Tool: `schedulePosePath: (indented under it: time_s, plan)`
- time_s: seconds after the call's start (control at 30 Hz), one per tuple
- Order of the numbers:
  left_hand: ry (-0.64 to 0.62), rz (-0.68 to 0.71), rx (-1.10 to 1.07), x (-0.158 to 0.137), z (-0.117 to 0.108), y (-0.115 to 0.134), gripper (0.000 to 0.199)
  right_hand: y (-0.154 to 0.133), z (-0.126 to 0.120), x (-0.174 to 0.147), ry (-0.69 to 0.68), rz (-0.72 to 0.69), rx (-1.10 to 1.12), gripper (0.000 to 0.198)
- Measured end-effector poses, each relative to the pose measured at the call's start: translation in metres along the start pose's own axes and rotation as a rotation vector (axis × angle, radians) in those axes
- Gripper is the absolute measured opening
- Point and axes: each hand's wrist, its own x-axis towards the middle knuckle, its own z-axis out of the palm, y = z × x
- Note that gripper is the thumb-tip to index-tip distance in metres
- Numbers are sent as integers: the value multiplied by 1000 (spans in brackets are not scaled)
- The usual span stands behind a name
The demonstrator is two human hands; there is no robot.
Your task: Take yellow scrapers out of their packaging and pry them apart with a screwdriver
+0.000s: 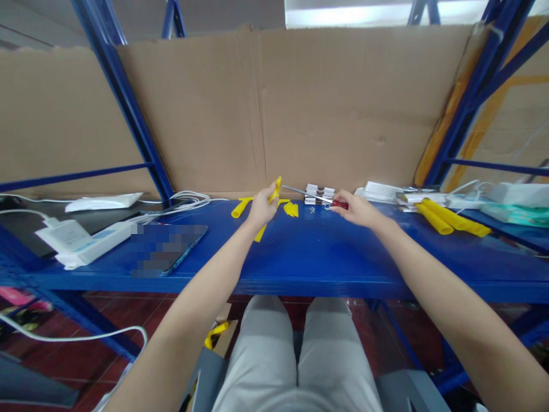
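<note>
My left hand is closed around a small yellow plastic part, held just above the blue shelf. A screwdriver lies across the gap between my hands; my right hand grips its red handle. The thin metal shaft points left toward the yellow part, and I cannot tell whether its tip touches it. Beyond the shaft sit white and dark metal pieces. A small heap of yellow pieces and some tiny metal bits lie between my hands. A yellow tube rests left of my left hand.
On the left are a phone-like tablet, a white power strip and coiled white cables. Yellow tubes and white packages lie on the right. Cardboard closes the back of the blue shelf.
</note>
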Motion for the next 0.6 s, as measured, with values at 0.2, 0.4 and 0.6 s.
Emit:
schedulePosePath:
  time_s: [0.2,0.4,0.6]
  plan:
    - [-11,122,58,2,-2,-7,50,-5,10,2,-174,9,-66,18]
    - [9,139,123,3,-6,-9,48,-16,11,2,-182,1,-104,23]
    - [-1,113,197,1,-7,-2,49,-13,11,-1,-126,5,-124,27]
